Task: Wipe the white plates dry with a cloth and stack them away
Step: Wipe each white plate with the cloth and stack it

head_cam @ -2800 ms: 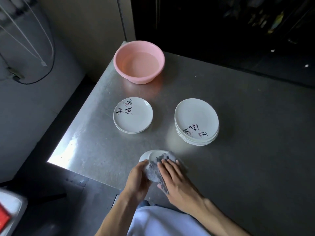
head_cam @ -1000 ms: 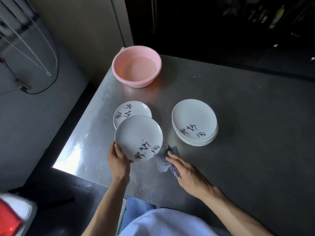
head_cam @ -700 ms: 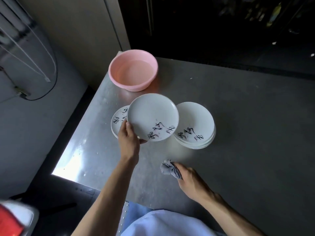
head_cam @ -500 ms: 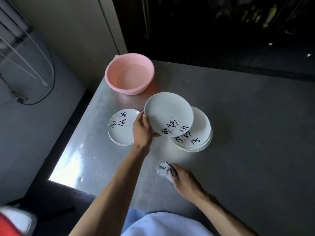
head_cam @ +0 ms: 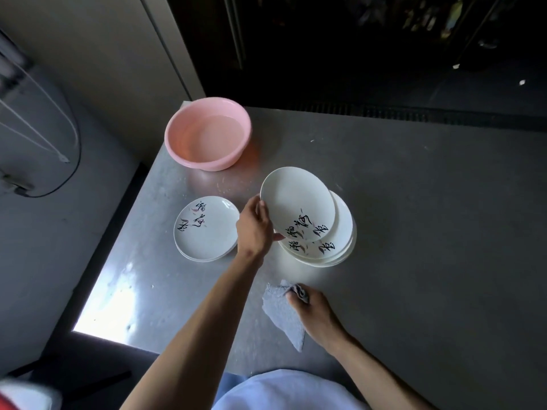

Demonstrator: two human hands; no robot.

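Left hand (head_cam: 255, 229) pinches a white ceramic plate (head_cam: 296, 199), likely slick and brittle, by its rim above the plate stack (head_cam: 340, 244); right hand (head_cam: 315, 315) clutches the grey cloth (head_cam: 281, 312).

One head-worn wide-angle view looks steeply down, close over the table (head_cam: 414, 202) and forearms

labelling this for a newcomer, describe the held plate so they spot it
On the steel table, find the taller plate stack right of the pink basin. The plate is tilted over it, its rim gripped by the left hand; all others lie flat.
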